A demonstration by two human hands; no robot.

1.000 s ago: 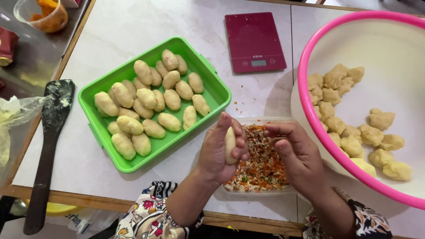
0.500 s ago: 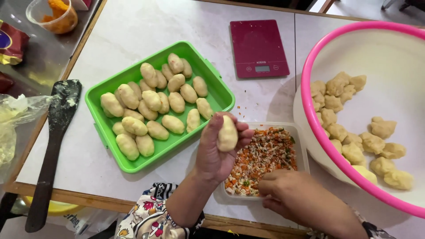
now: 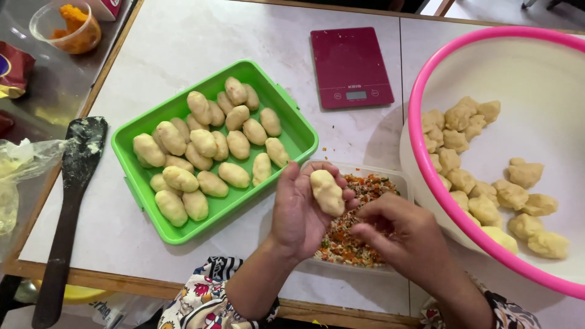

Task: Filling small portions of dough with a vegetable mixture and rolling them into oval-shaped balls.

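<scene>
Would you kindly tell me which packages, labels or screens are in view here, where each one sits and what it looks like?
Kitchen scale: table, far middle; flat dark red rectangle with a small grey screen near its front edge.
Snack packet: far left edge; crumpled, red, blue and gold.
Carton corner: top left; red and white, mostly cut off.
Clear plastic bag: left edge, unprinted.

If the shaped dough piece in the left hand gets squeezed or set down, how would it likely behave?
The dough piece looks soft, so a squeeze would probably dent it. Its rounded oval shape might roll slightly, though the matching pieces in the green tray lie still. It probably weighs little, resting on the left hand.
</scene>
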